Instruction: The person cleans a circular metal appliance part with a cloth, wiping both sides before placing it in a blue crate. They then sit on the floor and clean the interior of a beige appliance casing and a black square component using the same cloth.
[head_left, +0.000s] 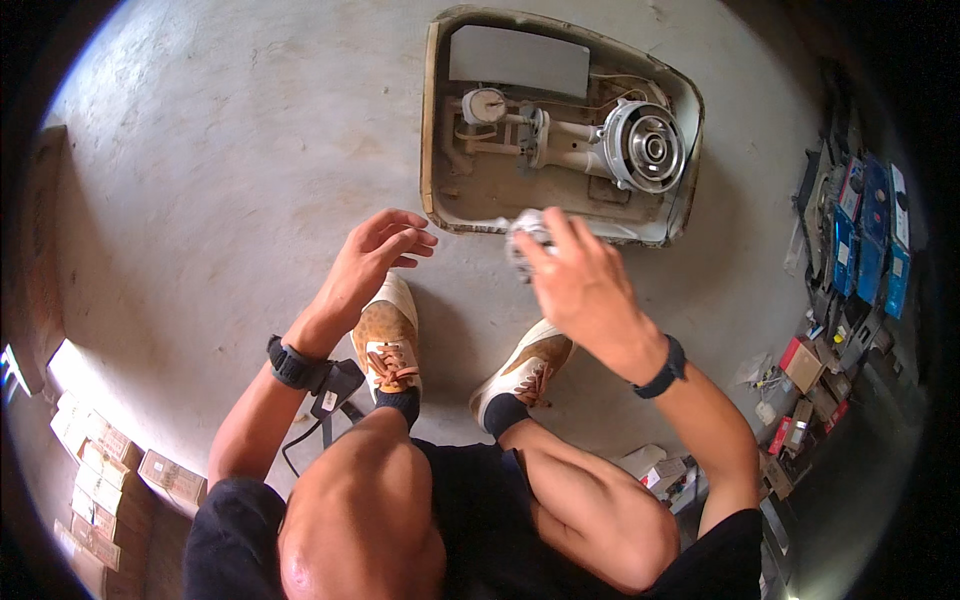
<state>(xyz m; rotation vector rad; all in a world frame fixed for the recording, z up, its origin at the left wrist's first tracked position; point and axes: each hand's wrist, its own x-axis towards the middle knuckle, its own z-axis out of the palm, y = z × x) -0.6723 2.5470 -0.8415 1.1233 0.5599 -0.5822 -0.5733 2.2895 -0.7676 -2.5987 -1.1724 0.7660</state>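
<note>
In my right hand (581, 281) is a crumpled grey-white wad (527, 241), probably a rag, slightly blurred. It sits over the near rim of a worn, shallow casing (525, 196). My left hand (381, 241) hangs with fingers apart and holds nothing, just off the casing's near left corner. Inside the casing lies a pale metal assembly (566, 142) that ends at the right in a round hub with shiny concentric rings (651, 148). A round, gauge-like part (484, 106) is at its left end. Behind these lies a flat grey panel (521, 60), and thin wires run beside it.
Around me is a concrete floor (247, 172). Cardboard boxes (101, 472) stand at lower left. Along the right lie blue packages (870, 232), small boxes (806, 367) and loose parts. A black device with a cable (335, 390) is near my left wrist.
</note>
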